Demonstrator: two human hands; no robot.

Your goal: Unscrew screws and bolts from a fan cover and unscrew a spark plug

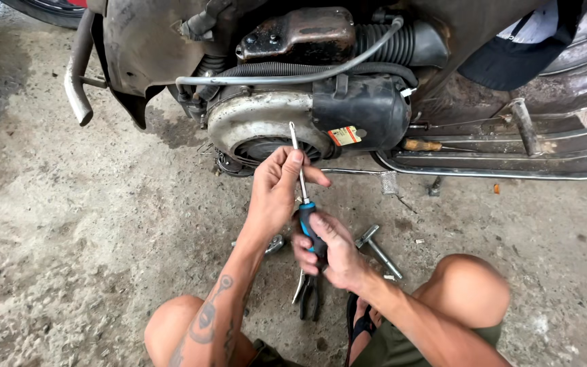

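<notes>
My right hand (331,250) grips the blue and black handle of a screwdriver (301,178), held upright with its tip pointing up toward the scooter engine. My left hand (276,187) pinches the metal shaft about halfway up with thumb and fingers. The tip stands in front of the round grey fan cover (256,119) of the engine, next to a black plastic shroud (361,109). I squat on the ground with both knees in view.
Pliers (307,293) lie on the dirty concrete floor (83,224) between my knees. A T-shaped metal wrench (377,246) lies to the right of my hands. A socket (274,243) sits behind my left forearm. A wooden-handled tool (422,145) rests on the scooter's footboard (504,160).
</notes>
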